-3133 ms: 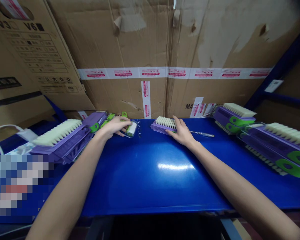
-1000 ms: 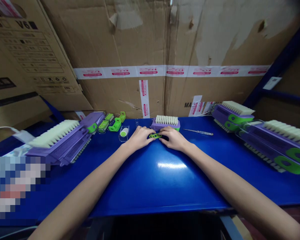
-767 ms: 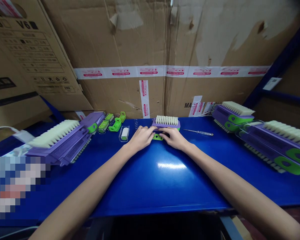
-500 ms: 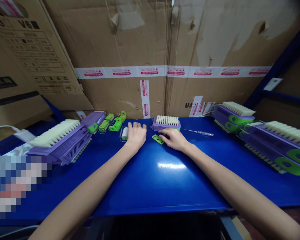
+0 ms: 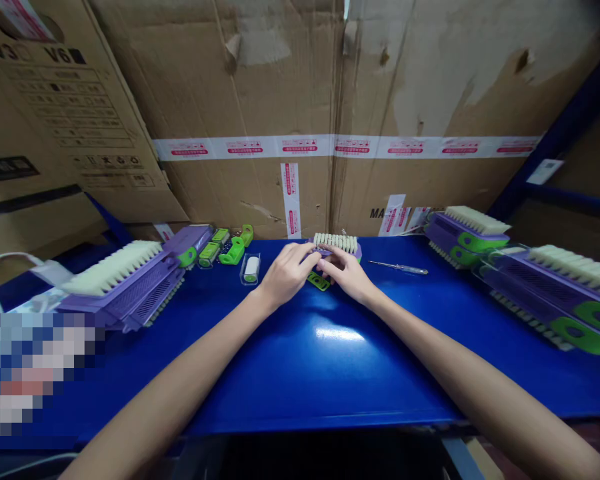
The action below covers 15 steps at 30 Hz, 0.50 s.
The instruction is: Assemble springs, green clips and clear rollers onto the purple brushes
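My left hand [image 5: 289,272] and my right hand [image 5: 349,273] meet at the fingertips in front of a purple brush [image 5: 351,244] with cream bristles. The fingers of both are pinched together; what lies between them is hidden or too small to name. Just below the fingertips, on the blue table, lies a flat green plate with cutouts [image 5: 319,283], partly covered by my hands. To the left of my left hand sits a small clear case [image 5: 244,277] holding a white cylinder [image 5: 252,266]. A screwdriver [image 5: 405,269] with a clear handle lies to the right.
Green brackets [image 5: 233,252] and small green parts [image 5: 209,253] lie at the back left beside a long purple brush piece [image 5: 125,293]. More purple and green brushes [image 5: 465,235] stand at the right. Cardboard [image 5: 220,200] walls the blue table [image 5: 300,373] at the back.
My left hand has moved right from the clear case to meet my right hand, uncovering the case. The fingers of both hands are now closed together above the green plate.
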Each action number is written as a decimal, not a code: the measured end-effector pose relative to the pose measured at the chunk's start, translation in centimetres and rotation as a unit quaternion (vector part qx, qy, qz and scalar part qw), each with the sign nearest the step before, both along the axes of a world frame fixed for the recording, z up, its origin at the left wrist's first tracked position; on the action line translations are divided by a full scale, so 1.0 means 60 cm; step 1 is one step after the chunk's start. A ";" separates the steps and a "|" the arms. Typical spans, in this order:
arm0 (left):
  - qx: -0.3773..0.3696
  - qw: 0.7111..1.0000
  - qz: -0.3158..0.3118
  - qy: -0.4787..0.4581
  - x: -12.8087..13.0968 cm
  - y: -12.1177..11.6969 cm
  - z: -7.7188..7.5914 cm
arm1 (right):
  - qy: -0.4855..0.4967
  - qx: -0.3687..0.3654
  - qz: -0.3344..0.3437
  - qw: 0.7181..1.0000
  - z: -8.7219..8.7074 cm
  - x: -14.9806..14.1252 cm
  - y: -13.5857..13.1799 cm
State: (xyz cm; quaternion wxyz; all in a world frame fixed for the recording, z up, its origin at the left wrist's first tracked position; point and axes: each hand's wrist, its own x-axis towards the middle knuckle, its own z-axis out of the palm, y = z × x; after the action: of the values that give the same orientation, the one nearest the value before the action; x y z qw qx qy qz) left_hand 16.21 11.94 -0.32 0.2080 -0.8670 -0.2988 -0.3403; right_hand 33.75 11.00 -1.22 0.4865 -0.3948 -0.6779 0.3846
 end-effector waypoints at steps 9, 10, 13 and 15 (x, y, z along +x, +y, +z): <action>-0.095 0.986 -0.012 -0.136 0.011 0.001 -0.012 | 0.205 -0.155 0.029 0.966 0.004 0.009 0.010; -0.109 0.984 -0.007 -0.140 0.011 0.002 -0.012 | 0.211 -0.159 0.026 0.964 0.004 0.012 0.011; -0.140 0.978 -0.029 -0.155 0.011 0.005 -0.014 | 0.205 -0.161 0.031 0.965 0.001 0.015 0.013; -0.154 0.972 -0.058 -0.165 0.011 0.006 -0.016 | 0.186 -0.155 0.039 0.970 0.000 0.013 0.011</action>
State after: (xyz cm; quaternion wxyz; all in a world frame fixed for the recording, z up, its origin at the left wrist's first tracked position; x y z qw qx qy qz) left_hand 16.88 12.27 -1.26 -0.0005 -0.8363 -0.3266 -0.4403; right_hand 34.55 11.65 -1.24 0.5216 -0.3597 -0.5229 0.5702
